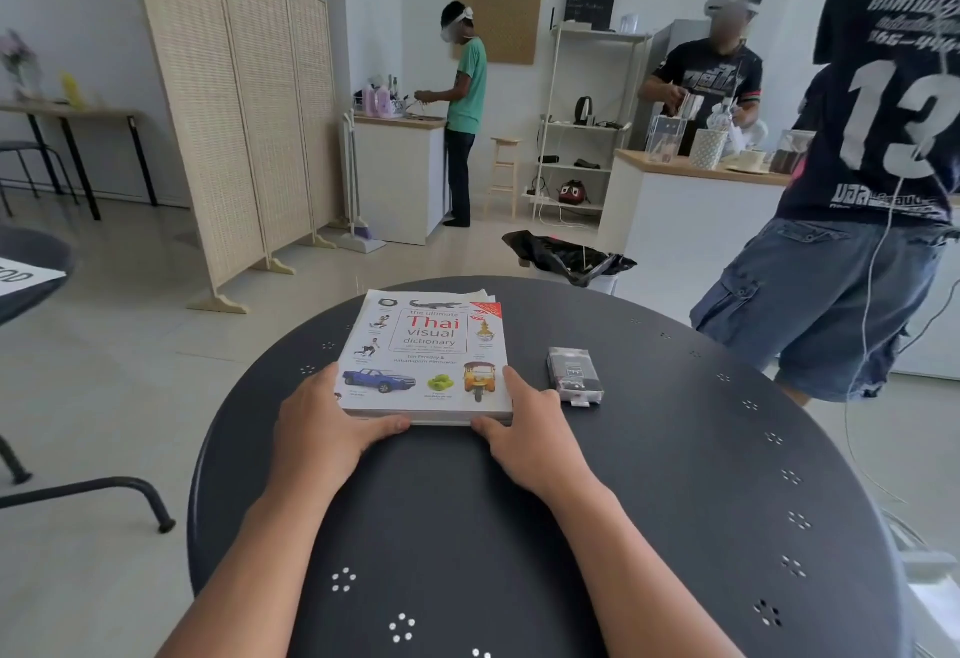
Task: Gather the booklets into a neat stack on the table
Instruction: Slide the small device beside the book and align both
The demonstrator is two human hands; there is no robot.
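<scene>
A stack of booklets point(426, 353) lies on the round dark table point(649, 475), a white "Thai visual dictionary" on top. Edges of lower booklets peek out at the far right corner. My left hand point(324, 423) rests against the stack's near left corner, thumb lying along the front edge. My right hand point(530, 429) presses the near right corner, fingers straight along the right side and thumb against the front edge. Both hands frame the stack from the near side.
A small dark packet point(574, 377) lies on the table just right of the stack. A person in a dark shirt point(857, 190) stands close by the table's far right. A bin with a black bag point(569, 257) sits behind the table. Another table's edge point(26, 273) shows at left.
</scene>
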